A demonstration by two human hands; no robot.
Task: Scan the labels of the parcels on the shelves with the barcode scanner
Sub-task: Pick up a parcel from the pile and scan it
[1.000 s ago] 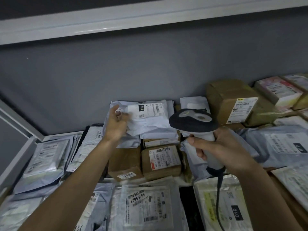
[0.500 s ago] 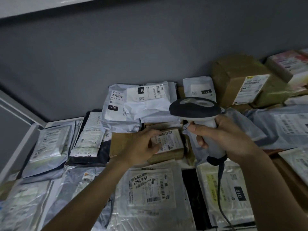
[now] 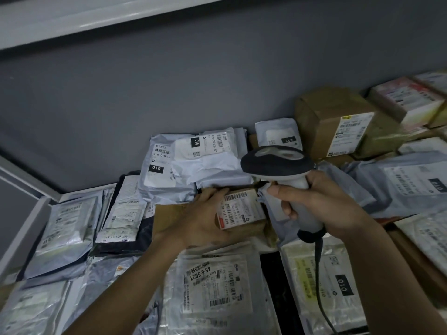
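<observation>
The left hand (image 3: pixel 205 218) has come down from the white mailer (image 3: pixel 193 163) at the back of the shelf, where it was 1 second ago, and now grips the small brown box (image 3: pixel 242 213) in front of that mailer; half a second ago it had only just reached the box. The box's label (image 3: pixel 238 209) now tips up toward the camera more than it did then, its barcodes plainly facing out. This suggests the mailer's turn is over and the box is the parcel being presented for the next scan. The left fingers curl over the far left edge of the box and the thumb lies along its near side, so the box is held between them, with the label just beside the fingertips and not covered by them. The right hand (image 3: pixel 321 206) stays wrapped around the handle of the barcode scanner (image 3: pixel 278 163), all fingers curled tight on the grip, the forefinger at the front where the trigger would be, though the trigger itself is hidden. The scanner's dark head hangs just above and to the right of the box, near its label, and has barely shifted relative to it. Its cable (image 3: pixel 319 274) drops away toward the camera, well clear of the box.
</observation>
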